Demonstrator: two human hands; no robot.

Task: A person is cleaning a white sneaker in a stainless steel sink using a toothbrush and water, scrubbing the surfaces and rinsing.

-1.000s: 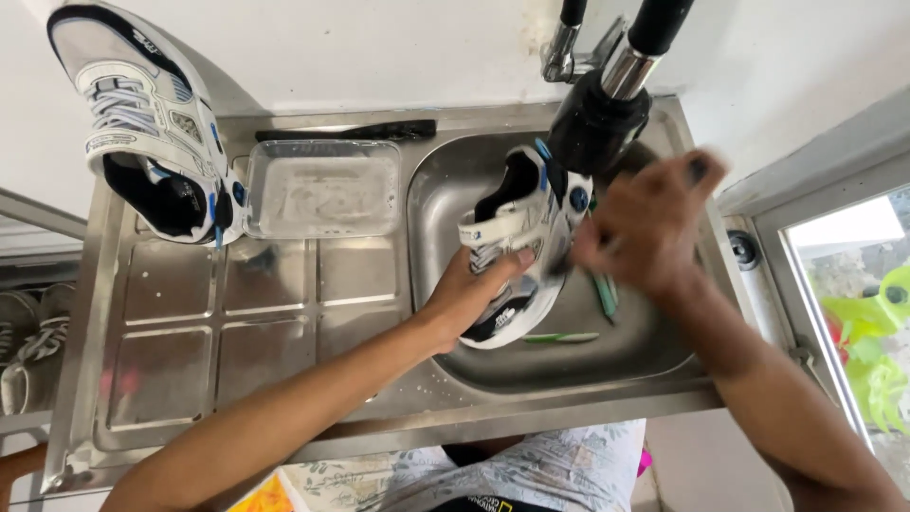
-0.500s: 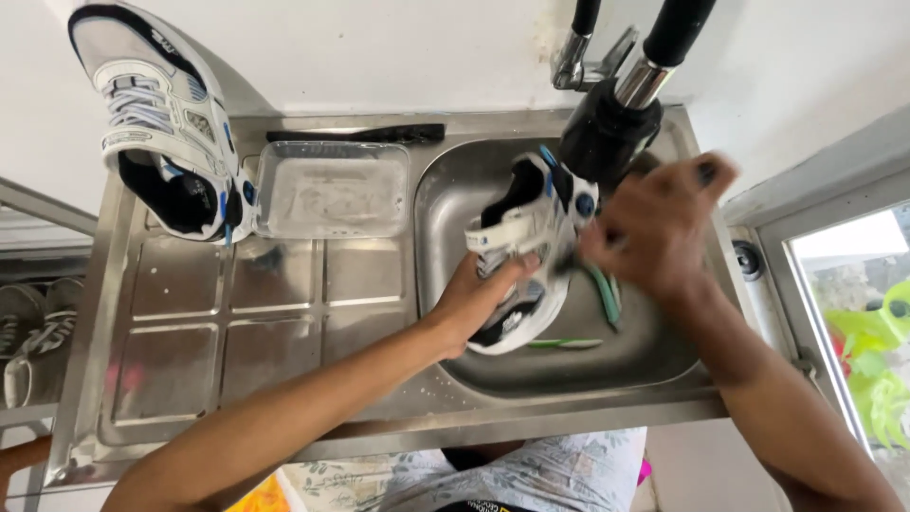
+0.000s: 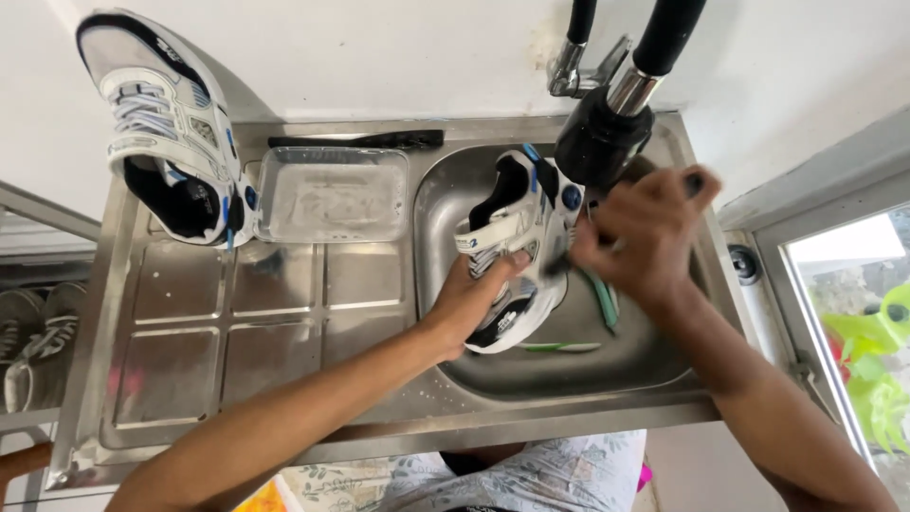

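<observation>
Fingers of the left hand [image 3: 471, 301] wrapped around the middle of a white, black and blue shoe [image 3: 515, 248], thumb pressed on the strap, holding it tilted inside the steel sink [image 3: 654, 365]. Fingers of the right hand [image 3: 637, 234] curled tight just beside the shoe's upper edge, seemingly around something small and dark; too blurred to tell what. Shoe sitting in the basin, toe toward the near rim, heel up under the black spray head of the faucet [image 3: 601, 140]. Green-handled brush [image 3: 603, 300] lying on the sink floor beneath the right wrist, partly hidden. Second slim green brush [image 3: 559, 347] flat on the sink floor just beside the shoe's toe. Matching second shoe [image 3: 171, 142] propped at the far left corner of the drainboard [image 3: 190, 370], leaning against the white wall. Clear plastic tray [image 3: 332, 195] between that shoe and the basin, on the drainboard. Long black brush [image 3: 355, 141] along the back ledge, just behind the tray. More shoes [image 3: 33, 341] on a lower rack at far left, well apart from the sink.
</observation>
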